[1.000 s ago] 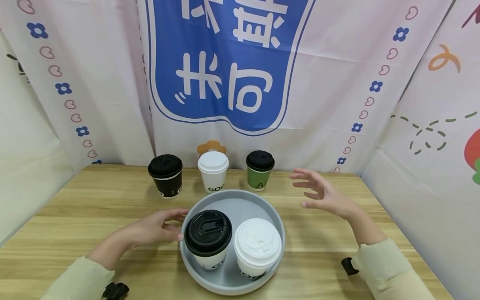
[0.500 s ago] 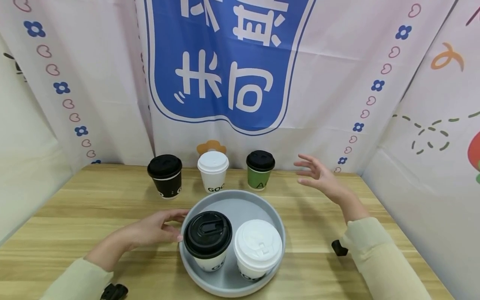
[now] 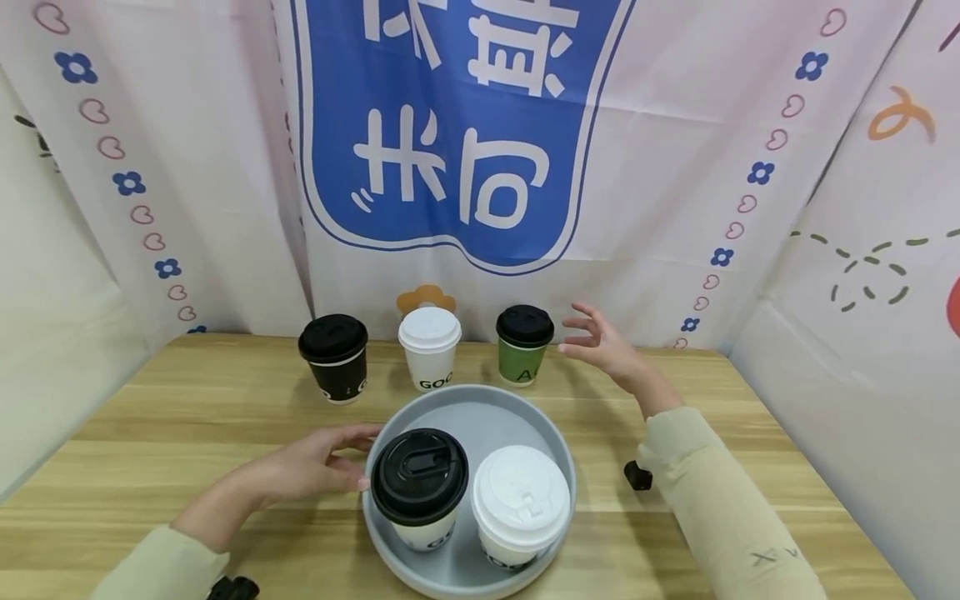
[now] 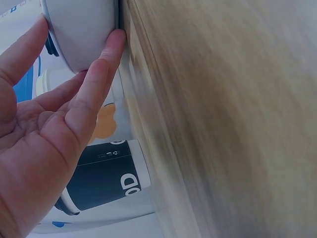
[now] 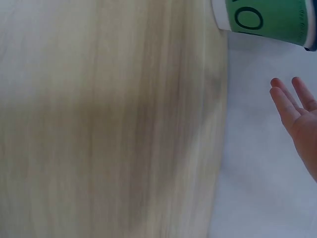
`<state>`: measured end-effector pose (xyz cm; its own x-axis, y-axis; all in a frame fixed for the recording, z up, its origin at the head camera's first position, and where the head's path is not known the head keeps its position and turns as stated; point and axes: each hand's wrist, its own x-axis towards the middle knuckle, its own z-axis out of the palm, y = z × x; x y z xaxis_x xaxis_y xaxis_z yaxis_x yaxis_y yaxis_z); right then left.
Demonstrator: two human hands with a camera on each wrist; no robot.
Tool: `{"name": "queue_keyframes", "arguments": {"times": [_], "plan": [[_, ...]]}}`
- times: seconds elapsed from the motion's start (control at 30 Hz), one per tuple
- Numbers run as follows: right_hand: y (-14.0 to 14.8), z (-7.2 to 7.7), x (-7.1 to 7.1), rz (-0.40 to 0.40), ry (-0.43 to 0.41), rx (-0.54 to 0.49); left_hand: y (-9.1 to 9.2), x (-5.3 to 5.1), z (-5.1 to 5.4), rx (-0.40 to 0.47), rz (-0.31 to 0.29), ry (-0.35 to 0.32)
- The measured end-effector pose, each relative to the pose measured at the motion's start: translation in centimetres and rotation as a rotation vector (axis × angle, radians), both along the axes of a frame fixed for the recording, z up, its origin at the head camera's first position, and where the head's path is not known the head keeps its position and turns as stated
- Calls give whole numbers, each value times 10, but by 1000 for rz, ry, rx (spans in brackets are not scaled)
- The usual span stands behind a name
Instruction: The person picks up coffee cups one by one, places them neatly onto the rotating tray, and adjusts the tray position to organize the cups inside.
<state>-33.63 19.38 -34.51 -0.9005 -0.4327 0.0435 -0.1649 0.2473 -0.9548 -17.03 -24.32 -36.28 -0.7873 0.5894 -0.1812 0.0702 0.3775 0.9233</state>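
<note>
Judged from the layout, approx. 2 of 5 cups were loaded: the black-lid cup (image 3: 421, 483) & white-lid cup (image 3: 520, 504) stood upright in the grey tray (image 3: 491, 417). 3 sm. ones were left outside it, on the table (image 3: 225, 408) behind: black cup (image 3: 339, 358), white cup (image 3: 430, 348), green cup (image 3: 522, 348). R hand (image 3: 606, 348) held nothing, fingers spread, just beside the green cup w/ a gap btwn; no pickup yet. L hand (image 3: 303, 462) was at the tray's left wall, fingers fairly straight, thumb apart from them; looked like a light touch, tho contact was hard to make out. Hands well apart.

Lids hid any contents. R wrist view cut off the green cup & most of the R hand; cup lettering only partly showed.
</note>
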Motion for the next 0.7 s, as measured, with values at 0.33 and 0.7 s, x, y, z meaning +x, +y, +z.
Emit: {"name": "queue_keyframes", "arguments": {"times": [0.33,0.7], "plan": [[-16,-14,-9,-1,-22,-24,1,1,-2,3,2,1],[-42,-23,-19,-3,-29,-27,0,0,-1,-6,2,17]]}}
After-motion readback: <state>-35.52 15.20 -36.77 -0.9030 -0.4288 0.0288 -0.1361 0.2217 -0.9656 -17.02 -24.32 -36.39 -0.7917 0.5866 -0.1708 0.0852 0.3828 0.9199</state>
